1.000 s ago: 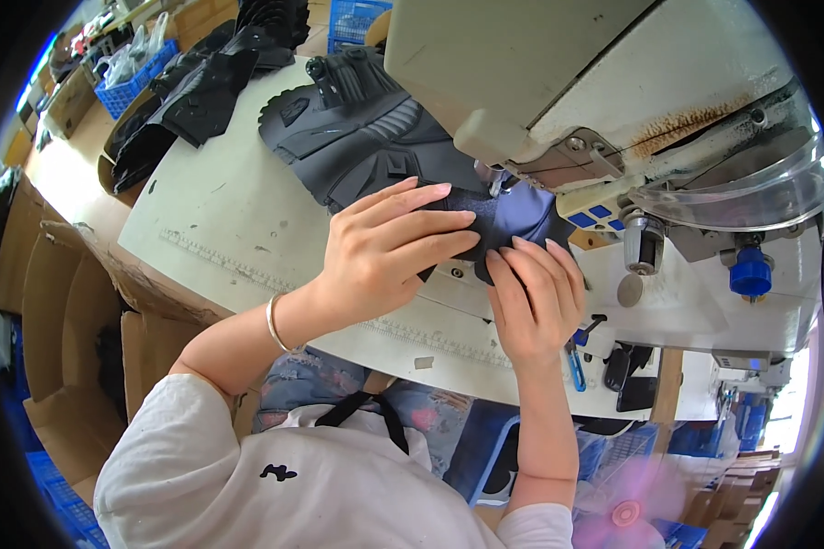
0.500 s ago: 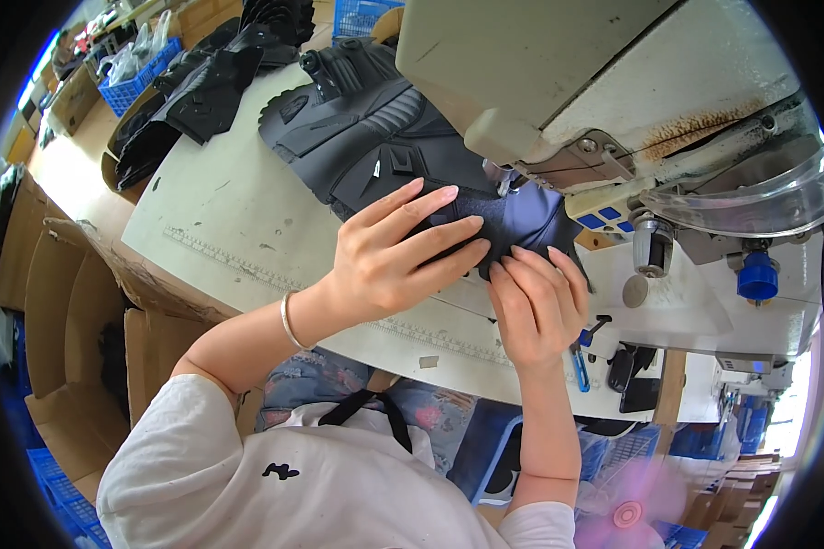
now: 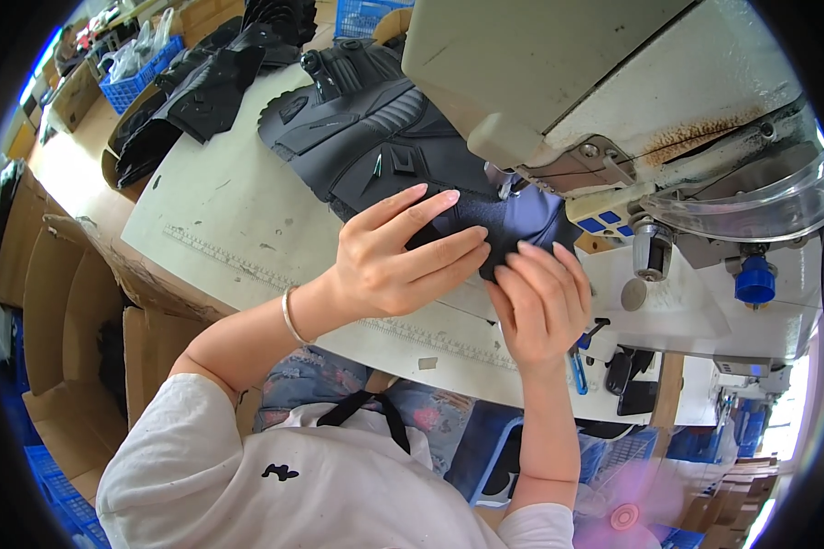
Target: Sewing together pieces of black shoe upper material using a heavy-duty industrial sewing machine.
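A black boot upper [image 3: 366,137] with moulded, ribbed panels and a purple-blue lining lies on the white table, its right end under the needle area of the sewing machine [image 3: 513,188]. My left hand [image 3: 394,252] rests on its near part, fingers stretched and spread, holding nothing. At the near right edge of the upper is my right hand [image 3: 545,297]. Its fingers are bent together around that edge, with the thumb partly hidden beneath. The cloth right under the needle is partly hidden by the machine head.
A ruler strip [image 3: 430,339] runs along the table's near side. A blue cutter [image 3: 579,371] and dark small items [image 3: 623,371] lie at right. More black uppers [image 3: 215,91] are piled at far left, above open cardboard boxes [image 3: 73,357]. A pink fan [image 3: 624,517] is at lower right.
My right hand's fingers have moved slightly up and right along the edge of the boot upper. My left hand has barely shifted, and the boot upper stays nearly in place.
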Demonstrator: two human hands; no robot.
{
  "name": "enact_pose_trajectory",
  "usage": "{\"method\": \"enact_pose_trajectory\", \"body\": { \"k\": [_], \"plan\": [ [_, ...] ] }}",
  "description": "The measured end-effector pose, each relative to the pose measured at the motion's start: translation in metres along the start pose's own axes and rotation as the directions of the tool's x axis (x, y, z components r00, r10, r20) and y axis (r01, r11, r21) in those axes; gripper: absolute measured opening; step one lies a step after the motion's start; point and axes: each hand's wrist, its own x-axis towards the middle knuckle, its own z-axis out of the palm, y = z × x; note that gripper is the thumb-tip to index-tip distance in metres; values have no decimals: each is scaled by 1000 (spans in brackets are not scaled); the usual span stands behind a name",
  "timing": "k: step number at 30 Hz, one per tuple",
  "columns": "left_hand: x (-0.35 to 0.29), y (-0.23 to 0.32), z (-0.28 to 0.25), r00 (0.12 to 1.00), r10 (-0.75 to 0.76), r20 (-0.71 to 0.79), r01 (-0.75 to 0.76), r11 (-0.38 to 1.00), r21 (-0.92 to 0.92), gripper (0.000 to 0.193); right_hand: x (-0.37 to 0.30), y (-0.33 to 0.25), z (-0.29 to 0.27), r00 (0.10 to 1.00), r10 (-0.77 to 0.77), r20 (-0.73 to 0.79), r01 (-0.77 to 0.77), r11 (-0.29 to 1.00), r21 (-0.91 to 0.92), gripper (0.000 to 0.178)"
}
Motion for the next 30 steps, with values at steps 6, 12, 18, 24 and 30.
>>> {"method": "enact_pose_trajectory", "body": {
  "k": [6,12,18,24,30],
  "plan": [
    [0,-2,3,1000,11,-26,-11,1000,-3,18,-1,5,-1,997,37,65,-32,997,-65,17],
    [-1,-6,4,999,16,-40,-17,999,-31,17,0,6,0,997,15,71,-10,998,-69,17],
    [0,-9,11,999,-8,-40,7,999,-42,15,4,11,2,999,9,47,-6,998,-59,17],
    [-2,-10,13,998,-4,-57,2,999,-40,14,8,11,3,999,-10,46,12,998,-55,18],
    [3,-14,22,994,-18,-104,15,999,-29,17,12,16,3,999,-16,44,18,999,-43,21]
  ]
}}
